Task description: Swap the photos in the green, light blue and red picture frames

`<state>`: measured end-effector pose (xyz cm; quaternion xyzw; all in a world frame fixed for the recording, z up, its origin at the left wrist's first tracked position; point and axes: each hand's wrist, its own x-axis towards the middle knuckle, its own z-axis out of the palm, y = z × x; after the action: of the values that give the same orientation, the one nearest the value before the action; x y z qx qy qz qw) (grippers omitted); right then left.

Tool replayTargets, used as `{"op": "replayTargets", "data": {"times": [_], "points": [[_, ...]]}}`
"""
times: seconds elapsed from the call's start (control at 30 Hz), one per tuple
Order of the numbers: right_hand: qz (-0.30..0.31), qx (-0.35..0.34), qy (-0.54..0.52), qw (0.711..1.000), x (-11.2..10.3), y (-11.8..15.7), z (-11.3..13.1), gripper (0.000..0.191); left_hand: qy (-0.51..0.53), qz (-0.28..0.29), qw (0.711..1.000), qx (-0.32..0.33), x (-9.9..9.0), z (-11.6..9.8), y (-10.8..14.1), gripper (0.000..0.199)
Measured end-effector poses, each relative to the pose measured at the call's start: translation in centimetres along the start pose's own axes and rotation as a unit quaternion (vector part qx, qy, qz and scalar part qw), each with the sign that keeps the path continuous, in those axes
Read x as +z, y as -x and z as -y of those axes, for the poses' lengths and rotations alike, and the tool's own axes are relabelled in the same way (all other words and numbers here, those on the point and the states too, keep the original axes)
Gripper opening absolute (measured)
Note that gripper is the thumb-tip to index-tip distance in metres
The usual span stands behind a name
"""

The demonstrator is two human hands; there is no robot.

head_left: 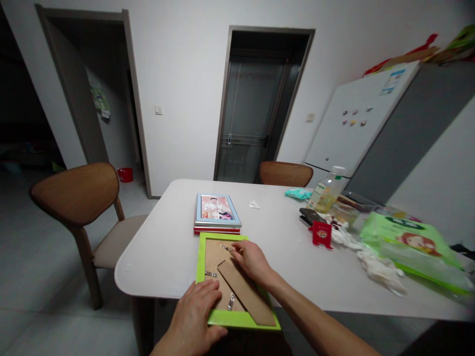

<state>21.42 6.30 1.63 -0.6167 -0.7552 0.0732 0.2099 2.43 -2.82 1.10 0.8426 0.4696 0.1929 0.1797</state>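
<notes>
The green photo frame (201,259) lies back-up at the near edge of the table (159,262), its lower end jutting past it. Brown backing (214,252) sits inside the frame's rim, the stand leg (247,298) lying along it — so that much looks done. I can see a left clip (211,274), a lower clip (231,301) and an upper clip (226,248); whether the three are fast or loose I can't tell, so they seem the unsettled part. The person's left hand (196,312) is clamped on the frame's lower left corner, thumb at the near edge. The right hand (255,262) has thumb and forefinger close by the upper clip — pinching or merely touching, I can't make out. Just beyond the frame is a stack of frames (217,222), the top one face up showing a picture (216,207). Well right of the frame are a red card (321,234), a bottle (327,194) and a green packet (404,237)
</notes>
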Motion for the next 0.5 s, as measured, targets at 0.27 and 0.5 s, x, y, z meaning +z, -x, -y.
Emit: {"op": "replayTargets", "data": {"times": [0.27, 0.5], "points": [[-0.025, 0.031, 0.000, 0.999, 2.4, -3.4, 0.3, 0.025, -0.004, -0.001, 1.000, -0.001, 0.6, 0.5, 0.0, 0.049], [-0.003, 0.016, 0.006, 1.000, 3.2, -4.0, 1.7, 0.023, 0.017, -0.015, 1.000, 0.010, 0.9, 0.8, -0.1, 0.051]]}}
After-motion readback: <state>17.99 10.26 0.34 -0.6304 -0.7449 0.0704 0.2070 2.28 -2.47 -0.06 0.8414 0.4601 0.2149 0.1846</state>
